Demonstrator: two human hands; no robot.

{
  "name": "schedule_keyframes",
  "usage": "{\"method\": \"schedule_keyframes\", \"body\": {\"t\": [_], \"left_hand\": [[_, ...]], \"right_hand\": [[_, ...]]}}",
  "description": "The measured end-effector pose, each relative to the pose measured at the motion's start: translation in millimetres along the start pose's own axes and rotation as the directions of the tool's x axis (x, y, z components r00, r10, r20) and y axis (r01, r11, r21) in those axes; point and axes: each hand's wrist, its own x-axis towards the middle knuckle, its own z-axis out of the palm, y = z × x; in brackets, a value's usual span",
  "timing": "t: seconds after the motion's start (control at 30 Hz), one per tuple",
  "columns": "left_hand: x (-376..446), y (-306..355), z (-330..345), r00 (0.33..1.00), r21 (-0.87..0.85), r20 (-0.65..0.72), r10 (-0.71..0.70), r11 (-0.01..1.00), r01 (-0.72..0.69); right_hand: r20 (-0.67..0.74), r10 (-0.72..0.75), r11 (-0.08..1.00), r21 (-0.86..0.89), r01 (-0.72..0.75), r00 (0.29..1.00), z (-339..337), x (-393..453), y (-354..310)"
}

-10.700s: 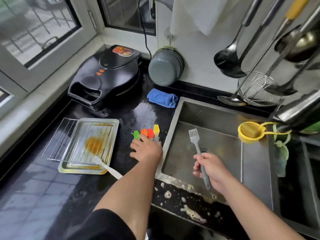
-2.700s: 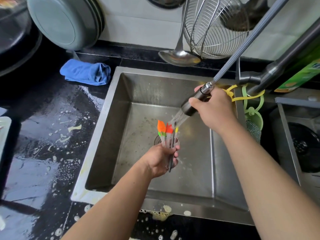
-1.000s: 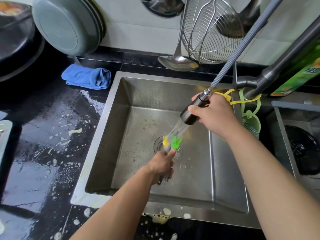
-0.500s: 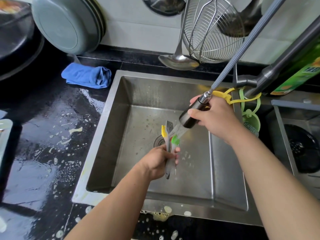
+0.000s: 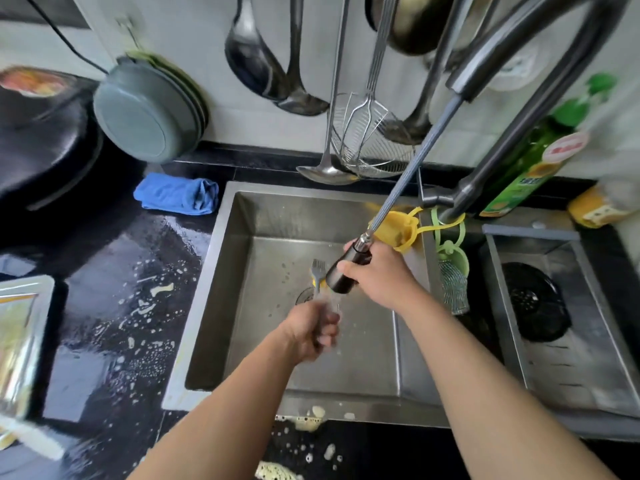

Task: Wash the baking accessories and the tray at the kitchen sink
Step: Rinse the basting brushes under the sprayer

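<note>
The left hand point(image 5: 313, 329) is curled round a bunch of silicone brushes point(image 5: 318, 271) (grey bristles and a yellow tip show above the blurred fist) over the steel sink point(image 5: 346, 389). The dark cylindrical spray head point(image 5: 344, 271) is gripped by the right hand point(image 5: 379, 275). The metal tray point(image 5: 24, 334) lies at the wet counter's left edge.

The spray head point(image 5: 347, 271) in the right hand point(image 5: 379, 278) has dropped closer to the left hand point(image 5: 313, 329) — water now strikes the fingers. Of the brushes point(image 5: 318, 271), only grey and yellow tips show — pointing toward 12 o'clock.
</note>
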Motion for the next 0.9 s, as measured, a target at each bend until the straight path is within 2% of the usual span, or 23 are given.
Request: {"method": "schedule_keyframes", "body": {"t": [0.1, 0.27, 0.33, 0.4, 0.47, 0.5, 0.57, 0.63, 0.7, 0.73, 0.77, 0.83, 0.9], "left_hand": [[-19, 4, 0, 0.996, 0.106, -0.074, 0.041, 0.994, -0.033], [-42, 5, -1, 0.999, 0.138, -0.014, -0.036, 0.99, 0.038], [-55, 2, 2, 0.995, 0.253, -0.014, -0.104, 0.962, 0.104], [-64, 0, 3, 0.988, 0.467, -0.074, -0.138, 0.87, 0.156], [-74, 2, 6, 0.98, 0.673, -0.167, -0.105, 0.714, 0.191], [-81, 2, 10, 0.976, 0.725, -0.211, -0.048, 0.662, 0.189], [-87, 1, 13, 0.958, 0.756, -0.276, 0.077, 0.633, 0.166], [-104, 1, 21, 0.922, 0.786, -0.348, 0.17, 0.589, 0.187], [-115, 3, 20, 0.835, 0.878, -0.428, 0.346, 0.378, 0.294], [-118, 4, 18, 0.782, 0.895, -0.44, 0.441, 0.278, 0.348], [-122, 4, 13, 0.733, 0.892, -0.453, 0.508, 0.246, 0.38], [-130, 4, 4, 0.688, 0.903, -0.421, 0.592, 0.205, 0.376], [-137, 5, -1, 0.645, 0.928, -0.333, 0.688, 0.118, 0.352]], "right_hand": [[0.156, 0.008, 0.996, -0.094, 0.007, 0.988, -4, 2, -3], [-0.018, -0.065, 0.985, -0.161, 0.061, 0.998, -11, 30, -6], [0.049, -0.109, 0.962, -0.247, 0.118, 0.993, -22, 33, -4], [0.194, -0.137, 0.899, -0.387, 0.204, 0.971, -39, 34, -4], [0.349, -0.134, 0.798, -0.517, 0.31, 0.927, -61, 40, -5], [0.4, -0.161, 0.72, -0.577, 0.384, 0.902, -75, 44, -8], [0.437, -0.238, 0.507, -0.706, 0.495, 0.867, -97, 59, -9], [0.413, -0.271, 0.237, -0.847, 0.476, 0.87, -118, 76, -6], [0.337, -0.264, 0.028, -0.934, 0.357, 0.903, -137, 92, -1], [0.278, -0.268, -0.017, -0.959, 0.284, 0.922, -146, 97, 7], [0.214, -0.277, -0.023, -0.976, 0.217, 0.937, -153, 101, 10], [0.152, -0.293, 0.004, -0.987, 0.161, 0.944, -161, 106, 15], [0.147, -0.316, -0.051, -0.989, 0.138, 0.937, -158, 105, 16]]}}
